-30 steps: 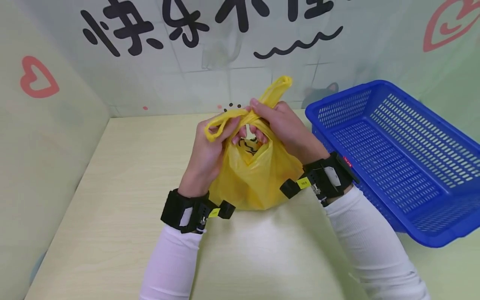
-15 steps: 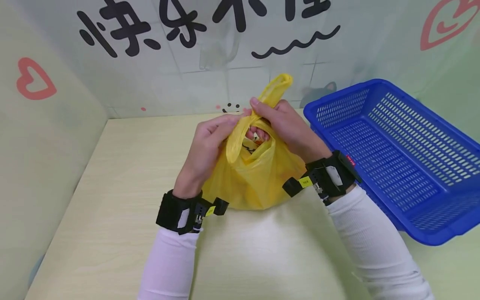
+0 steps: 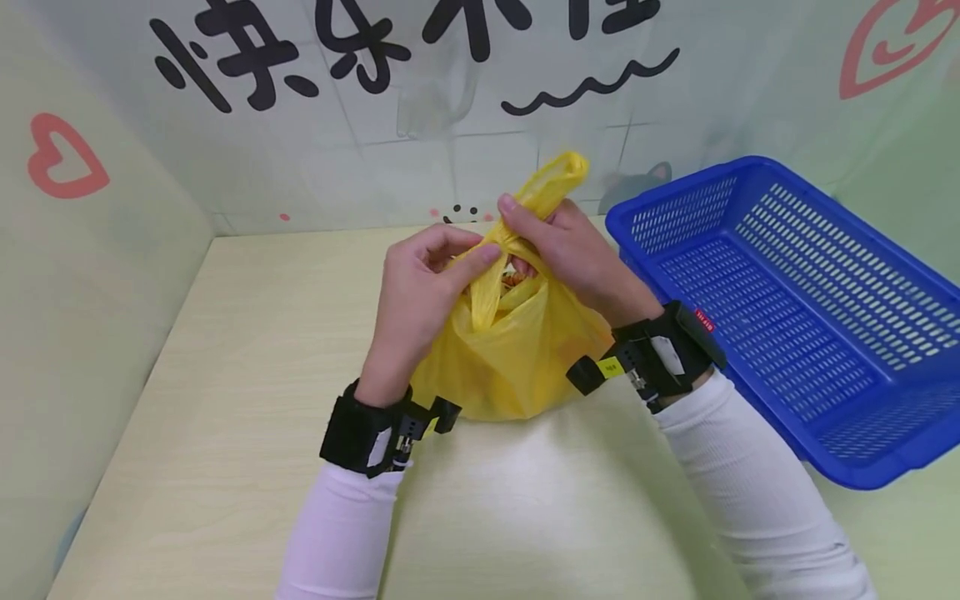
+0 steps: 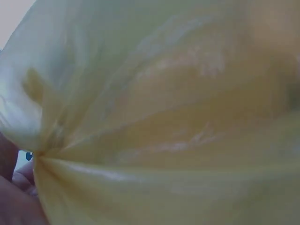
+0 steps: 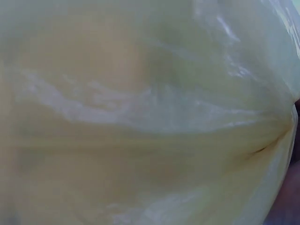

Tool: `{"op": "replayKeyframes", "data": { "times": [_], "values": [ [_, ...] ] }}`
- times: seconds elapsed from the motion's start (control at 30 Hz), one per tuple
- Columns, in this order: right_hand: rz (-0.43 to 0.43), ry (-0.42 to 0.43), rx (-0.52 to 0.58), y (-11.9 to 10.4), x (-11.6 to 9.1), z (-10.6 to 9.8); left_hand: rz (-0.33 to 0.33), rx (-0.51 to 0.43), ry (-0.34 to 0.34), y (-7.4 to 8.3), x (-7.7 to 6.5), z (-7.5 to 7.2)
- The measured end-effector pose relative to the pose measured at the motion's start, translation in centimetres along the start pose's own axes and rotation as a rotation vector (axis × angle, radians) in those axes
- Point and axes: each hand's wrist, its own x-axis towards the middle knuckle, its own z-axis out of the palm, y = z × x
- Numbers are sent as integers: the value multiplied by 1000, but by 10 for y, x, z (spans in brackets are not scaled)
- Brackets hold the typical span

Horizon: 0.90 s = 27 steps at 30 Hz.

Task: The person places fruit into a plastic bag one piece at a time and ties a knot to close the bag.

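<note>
A full yellow plastic bag (image 3: 517, 367) sits on the table with its two handles crossed at the top. My right hand (image 3: 566, 254) grips one handle, whose loop (image 3: 558, 175) sticks up beyond the fingers. At the crossing, my left hand (image 3: 420, 292) pinches the other handle (image 3: 486, 300), which droops down over the bag's front. Through the gap under the crossing a bit of printed packaging (image 3: 513, 279) shows. Both wrist views are filled by the bag's thin, stretched side (image 4: 178, 140), with blurred orange shapes behind the film (image 5: 93, 61); the hands appear there only at the edges.
A blue slotted plastic basket (image 3: 795, 333) stands to the right, close by the right forearm. Behind the bag rises a wall (image 3: 487, 158) with black lettering, and another wall (image 3: 90, 275) borders the pale wooden table (image 3: 247, 375) on the left.
My left hand lets its handle loop drop over the bag's front, then takes hold near the crossing with thumb and forefinger. My right hand keeps its grip, nearly still.
</note>
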Motion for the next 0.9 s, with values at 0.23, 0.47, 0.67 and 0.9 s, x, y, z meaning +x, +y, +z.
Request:
{"op": "replayKeyframes", "data": {
  "times": [0.23, 0.47, 0.67, 0.9],
  "values": [
    [22, -141, -23, 1, 6, -2, 61, 31, 75, -1, -1, 0],
    [51, -420, -276, -11, 23, -19, 10, -21, 27, -1, -2, -5],
    [145, -589, -474, -31, 34, -25, 12, 4, 3, -1, -2, -6],
    [149, -629, -577, -49, 33, -21, -20, 1, -20, 2, -2, -9]
  ]
}}
